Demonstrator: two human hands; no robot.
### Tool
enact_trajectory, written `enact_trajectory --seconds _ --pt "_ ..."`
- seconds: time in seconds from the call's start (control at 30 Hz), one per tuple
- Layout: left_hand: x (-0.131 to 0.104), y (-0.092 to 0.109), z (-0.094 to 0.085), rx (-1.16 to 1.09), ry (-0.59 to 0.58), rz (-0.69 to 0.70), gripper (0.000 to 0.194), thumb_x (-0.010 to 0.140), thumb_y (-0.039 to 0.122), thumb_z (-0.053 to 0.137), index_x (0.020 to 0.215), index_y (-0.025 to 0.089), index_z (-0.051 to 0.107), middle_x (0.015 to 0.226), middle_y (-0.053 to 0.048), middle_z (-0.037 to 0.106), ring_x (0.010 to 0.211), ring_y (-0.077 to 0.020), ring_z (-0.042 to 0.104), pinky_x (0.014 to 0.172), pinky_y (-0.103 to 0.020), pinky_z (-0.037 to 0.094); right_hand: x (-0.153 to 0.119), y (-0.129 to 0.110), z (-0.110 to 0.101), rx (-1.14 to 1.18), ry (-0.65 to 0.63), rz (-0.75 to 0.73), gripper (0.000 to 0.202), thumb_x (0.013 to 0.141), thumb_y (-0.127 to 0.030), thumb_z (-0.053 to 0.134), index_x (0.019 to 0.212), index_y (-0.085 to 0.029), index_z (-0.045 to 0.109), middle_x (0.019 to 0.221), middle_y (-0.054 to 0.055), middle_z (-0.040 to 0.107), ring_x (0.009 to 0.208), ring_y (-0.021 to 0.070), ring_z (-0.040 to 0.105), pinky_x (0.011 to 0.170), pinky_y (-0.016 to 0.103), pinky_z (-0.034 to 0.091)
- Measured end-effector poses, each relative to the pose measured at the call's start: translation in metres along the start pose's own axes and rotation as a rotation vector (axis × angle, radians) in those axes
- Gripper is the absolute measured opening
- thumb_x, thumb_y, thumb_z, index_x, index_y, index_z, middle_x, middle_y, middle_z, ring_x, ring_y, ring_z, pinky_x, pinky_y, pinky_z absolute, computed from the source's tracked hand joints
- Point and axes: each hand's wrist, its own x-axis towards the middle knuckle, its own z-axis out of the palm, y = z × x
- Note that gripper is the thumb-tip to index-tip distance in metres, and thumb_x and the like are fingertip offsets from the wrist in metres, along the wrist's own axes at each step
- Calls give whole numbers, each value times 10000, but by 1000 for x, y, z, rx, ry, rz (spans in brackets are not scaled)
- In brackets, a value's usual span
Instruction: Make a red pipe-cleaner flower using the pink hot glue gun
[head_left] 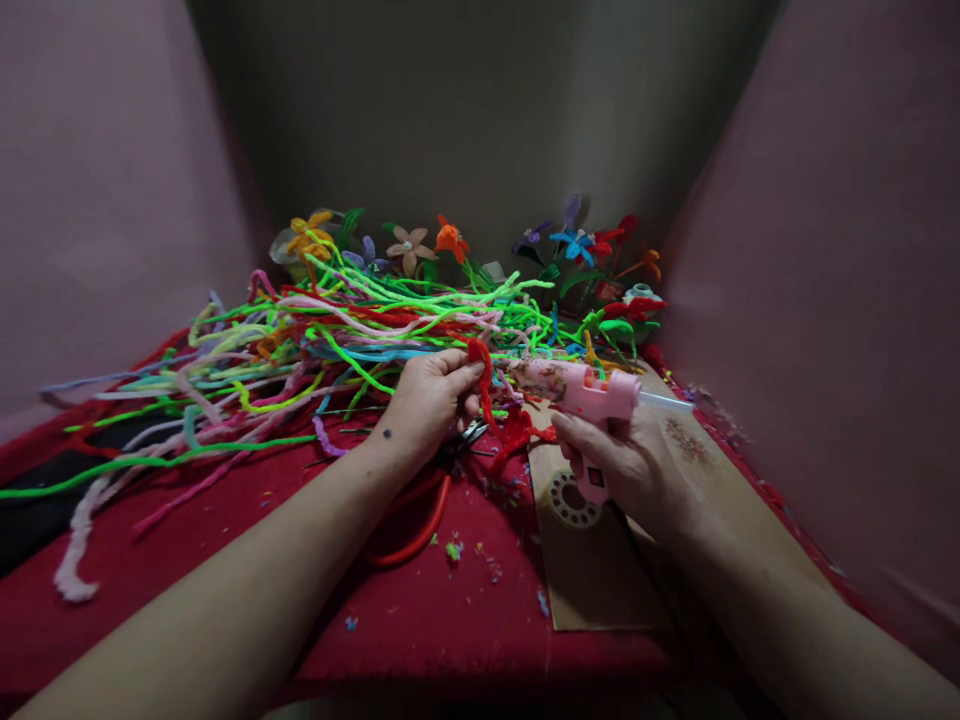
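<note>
My left hand [435,400] pinches a looped red pipe cleaner petal [482,375] between thumb and fingers. In my right hand [626,460] is a pink hot glue gun [600,393], its nozzle pointing left toward the red petal. A clear glue stick [666,401] sticks out of the gun's back end. Just below the nozzle lie more red pipe cleaner pieces [514,432]. Scissors with a red handle [420,535] rest on the table under my left wrist, partly hidden by it. Whether the nozzle touches the petal I cannot tell.
A big heap of coloured pipe cleaners [360,330] spreads over the red cloth [450,630]. Finished pipe cleaner flowers [409,248] stand along the back. A cardboard sheet [600,590] with a round tape roll [574,500] lies on the right. Pink walls [825,250] close in both sides.
</note>
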Motion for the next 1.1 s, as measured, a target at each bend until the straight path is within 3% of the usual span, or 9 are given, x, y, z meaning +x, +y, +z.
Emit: enact_trajectory --seconds 0.23,0.4,0.6,1.1 --pt "-1 -1 0 4 -23 2 127 737 272 591 700 155 556 394 60 476 284 -44 376 311 -144 282 0 -3 0 51 -12 38 299 779 -370 554 556 -196 456 467 -27 437 412 97 398 390 233 315" --pt "0 -3 -2 13 -51 -2 149 738 296 600 713 156 554 407 55 481 290 -41 385 317 -138 280 1 -8 -1 -41 28 -74 187 787 -337 551 667 -195 576 527 5 519 499 135 478 445 242 373" --pt "1 -6 -3 27 -71 4 164 740 313 595 733 152 563 417 50 488 289 -44 386 306 -140 268 1 -10 -4 -178 0 -158 202 810 -320 515 733 -175 633 529 7 519 459 114 449 420 228 344" --pt "1 -1 -1 -10 8 16 105 737 253 586 733 152 558 388 61 480 277 -48 376 302 -144 282 2 -8 -2 -153 -1 -182 138 788 -273 534 748 -182 630 575 11 574 492 128 472 464 241 390"
